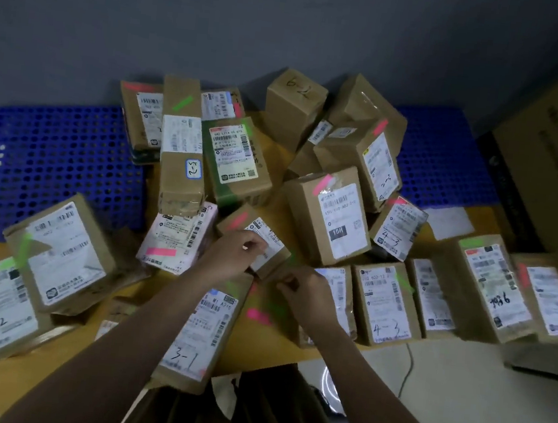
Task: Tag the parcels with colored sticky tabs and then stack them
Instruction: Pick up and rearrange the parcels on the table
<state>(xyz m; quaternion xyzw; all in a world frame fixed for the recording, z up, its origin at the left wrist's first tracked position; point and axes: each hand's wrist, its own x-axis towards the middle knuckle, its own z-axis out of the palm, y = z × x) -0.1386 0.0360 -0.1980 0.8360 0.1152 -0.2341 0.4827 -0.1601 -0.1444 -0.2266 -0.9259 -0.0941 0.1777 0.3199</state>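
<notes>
Several cardboard parcels with white labels lie spread over a yellow table [1, 385]. Many carry pink or green sticky tabs. My left hand [235, 251] rests with curled fingers on a small brown parcel [269, 244] that bears a pink tab [237, 220]. My right hand [307, 291] is just right of it, fingers pinched together over something small I cannot make out. Below the hands lies a parcel marked 3-1 [199, 334]. A blurred patch of pink and green tabs [260, 314] shows beside it.
Blue perforated mats [51, 166] lie at the back left and back right [441, 159]. A big cardboard box [551, 164] stands at the right. A pale floor with a thin cable [409, 366] is at the lower right. A grey wall is behind.
</notes>
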